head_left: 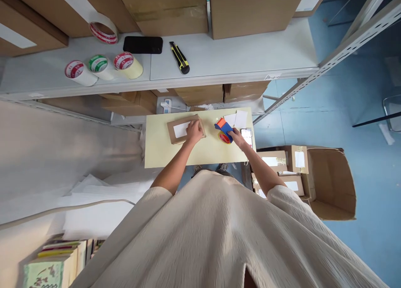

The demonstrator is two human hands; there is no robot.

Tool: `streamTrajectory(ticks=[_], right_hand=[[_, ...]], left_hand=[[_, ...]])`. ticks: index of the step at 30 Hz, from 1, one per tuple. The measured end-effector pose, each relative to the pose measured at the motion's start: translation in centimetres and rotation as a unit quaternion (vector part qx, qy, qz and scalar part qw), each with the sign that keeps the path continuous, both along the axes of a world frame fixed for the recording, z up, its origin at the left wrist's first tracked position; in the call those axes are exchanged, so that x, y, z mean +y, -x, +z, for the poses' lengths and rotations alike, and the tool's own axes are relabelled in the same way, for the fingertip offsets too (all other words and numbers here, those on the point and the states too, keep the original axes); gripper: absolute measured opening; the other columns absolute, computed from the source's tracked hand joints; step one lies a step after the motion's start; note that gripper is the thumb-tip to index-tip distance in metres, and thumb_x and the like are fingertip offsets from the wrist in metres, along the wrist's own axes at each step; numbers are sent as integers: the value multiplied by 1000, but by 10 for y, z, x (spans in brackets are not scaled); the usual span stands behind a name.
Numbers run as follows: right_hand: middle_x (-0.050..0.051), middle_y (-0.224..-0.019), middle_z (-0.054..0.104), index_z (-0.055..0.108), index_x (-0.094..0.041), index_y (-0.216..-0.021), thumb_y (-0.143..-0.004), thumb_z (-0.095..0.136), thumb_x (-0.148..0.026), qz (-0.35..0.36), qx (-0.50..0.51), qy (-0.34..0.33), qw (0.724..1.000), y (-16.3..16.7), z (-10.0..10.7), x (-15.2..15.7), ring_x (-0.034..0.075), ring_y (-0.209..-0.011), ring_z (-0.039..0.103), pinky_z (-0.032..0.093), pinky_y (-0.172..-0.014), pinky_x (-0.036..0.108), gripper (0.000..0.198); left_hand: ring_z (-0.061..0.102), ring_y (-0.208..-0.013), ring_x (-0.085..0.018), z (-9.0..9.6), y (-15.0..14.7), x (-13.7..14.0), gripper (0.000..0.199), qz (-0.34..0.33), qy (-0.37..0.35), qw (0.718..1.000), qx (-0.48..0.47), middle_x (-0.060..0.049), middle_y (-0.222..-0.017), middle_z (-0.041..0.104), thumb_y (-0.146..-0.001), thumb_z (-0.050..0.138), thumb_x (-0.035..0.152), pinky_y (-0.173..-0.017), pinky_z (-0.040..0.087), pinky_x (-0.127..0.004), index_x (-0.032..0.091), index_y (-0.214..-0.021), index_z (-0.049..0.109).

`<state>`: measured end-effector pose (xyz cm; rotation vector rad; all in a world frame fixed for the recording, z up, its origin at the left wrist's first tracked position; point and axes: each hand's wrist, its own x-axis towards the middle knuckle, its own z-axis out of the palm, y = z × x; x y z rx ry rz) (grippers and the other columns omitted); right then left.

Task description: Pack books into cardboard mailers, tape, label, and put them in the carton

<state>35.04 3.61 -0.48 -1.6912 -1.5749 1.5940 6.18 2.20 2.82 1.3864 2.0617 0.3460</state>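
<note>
A small cardboard box [171,133] with a white label [181,130] lies on the pale yellow table [200,156]. My left hand [194,131] is on the box's right end, fingers curled against it; what lies beneath the fingertips is hidden. To the right, my right hand [237,137] is closed around the handle of a blue and orange tape dispenser [223,126]. The dispenser is held apart from the box, above the tabletop, with a roll of tape [224,138] in it. Beside that hand lie a phone with a lit screen [247,136] and white papers [240,119].
On the grey shelf [232,56] ahead are tape rolls [128,65], a black phone [143,44], a yellow-black utility knife [179,58] and large cartons [247,12]. Several labelled boxes [274,160] and an open carton [330,179] stand at right. Books [59,256] are at lower left.
</note>
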Motion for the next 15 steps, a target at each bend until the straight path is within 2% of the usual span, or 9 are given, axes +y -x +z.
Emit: streamTrajectory(ticks=[2,5,10,12,15], right_hand=[[11,-110,77,60,-25,-117,-80,87,-73,-9,59,37,998,-1,10,-3,32,-103,72,63,-87,46,66],[6,-105,74,55,-27,-112,-62,103,-64,-2,70,47,996,1,23,-9,29,-99,70,62,-80,43,78],[0,-98,69,51,-29,-106,-66,100,-62,11,34,35,999,5,28,-14,24,-91,67,61,-73,38,71],[-1,-95,69,51,-29,-105,-69,98,-64,13,29,22,999,5,25,-16,23,-89,67,61,-73,37,69],[-1,-94,70,52,-29,-105,-71,96,-66,14,23,10,1000,4,17,-18,22,-89,67,61,-77,37,67]], left_hand=[[66,-151,-33,4,-5,10,50,22,-10,998,-65,-13,-156,74,-103,60,18,-132,50,-50,28,-151,73],[78,-131,-27,9,-15,21,36,51,-6,986,-157,-11,-137,83,-109,58,23,-121,59,-43,24,-140,76],[83,-106,-22,18,-31,28,22,73,2,964,-257,-11,-120,86,-112,63,31,-108,64,-38,20,-125,76],[82,-102,-22,21,-35,28,21,63,10,964,-258,-9,-115,86,-108,70,31,-106,64,-38,20,-125,76],[81,-100,-24,23,-37,29,30,40,27,971,-236,-6,-106,85,-97,80,25,-102,63,-39,21,-126,76]])
